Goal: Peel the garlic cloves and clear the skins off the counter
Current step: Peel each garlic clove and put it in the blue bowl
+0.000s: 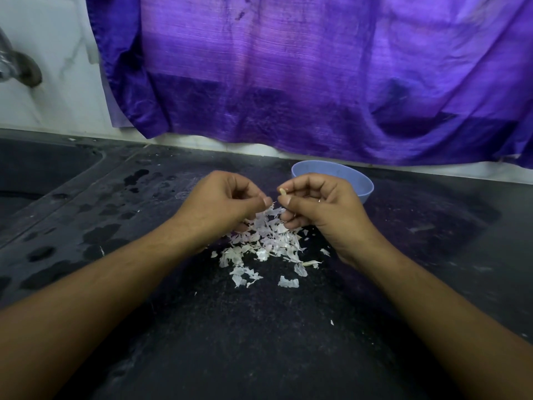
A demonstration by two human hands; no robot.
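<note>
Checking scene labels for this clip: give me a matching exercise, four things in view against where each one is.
1 small pale garlic clove
2 white papery garlic skins
3 round blue bowl
4 purple cloth

A hangs behind the dark counter
B pinched in the right hand
C heaped on the counter
D stands behind the right hand

Pairs: 1-B, 2-C, 3-D, 4-A

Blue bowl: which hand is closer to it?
Right. The right hand, pinching a garlic clove, is just in front of the blue bowl; the left hand, pinching skin, is farther off to its left.
</note>
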